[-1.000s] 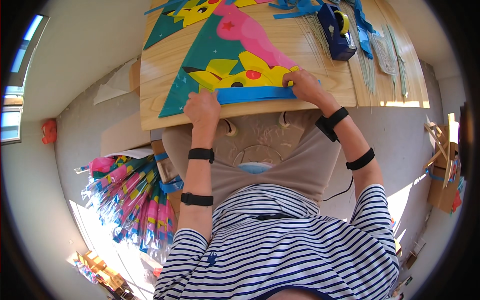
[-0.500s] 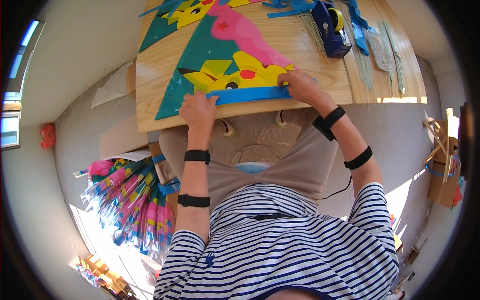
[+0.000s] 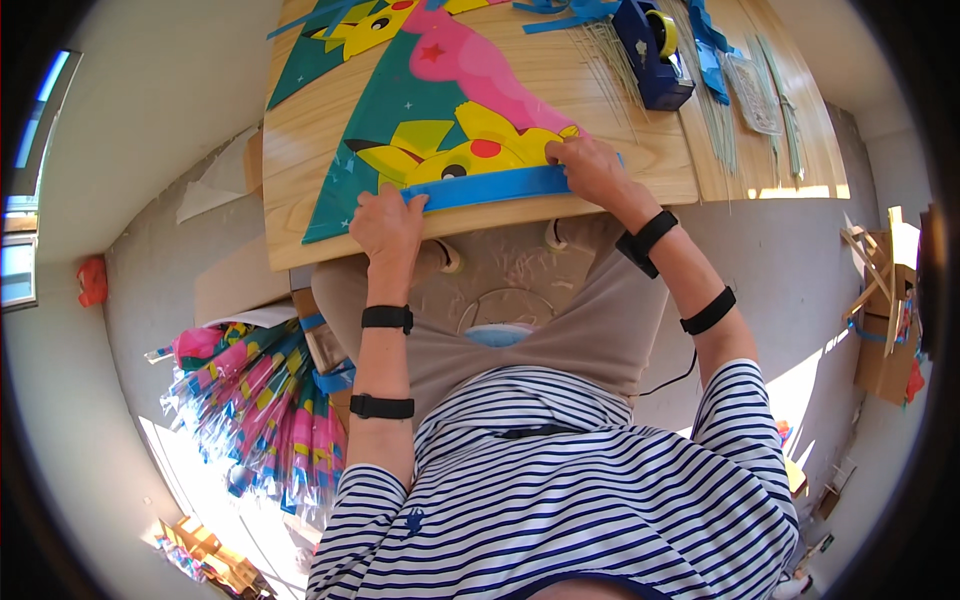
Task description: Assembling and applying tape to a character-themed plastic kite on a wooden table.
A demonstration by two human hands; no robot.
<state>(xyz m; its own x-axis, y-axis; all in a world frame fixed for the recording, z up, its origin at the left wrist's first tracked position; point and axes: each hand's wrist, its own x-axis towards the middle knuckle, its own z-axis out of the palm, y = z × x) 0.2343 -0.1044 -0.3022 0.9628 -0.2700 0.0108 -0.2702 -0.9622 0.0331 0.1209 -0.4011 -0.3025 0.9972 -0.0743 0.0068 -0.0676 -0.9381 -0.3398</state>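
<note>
On the wooden table in front of me lies a kite sail (image 3: pixel 385 125), a green and pink triangular sheet printed with a yellow cartoon character. A flat blue strip (image 3: pixel 490 188) runs along its near edge, close to the table's edge. My left hand (image 3: pixel 388 225) is closed at the strip's left end, thumb and fingers pressed together. Near the other end, my right hand (image 3: pixel 592 172) pinches the strip and the sail's edge, its fingers curled. Between the hands the strip looks straight and taut. The fingertips' undersides are hidden.
A blue tape dispenser (image 3: pixel 655 60) stands at the table's far right, near thin rods (image 3: pixel 718 135), blue strips (image 3: pixel 706 45) and a clear plastic bag (image 3: pixel 752 95). Another printed sail (image 3: pixel 310 65) lies at the far left. Bundled, plastic-wrapped kites (image 3: pixel 255 400) lean below the table's left side.
The whole view has shifted slightly, so the table sits a little further left and higher. Both hands keep their hold at the strip's ends, with hardly any movement against the sail.
</note>
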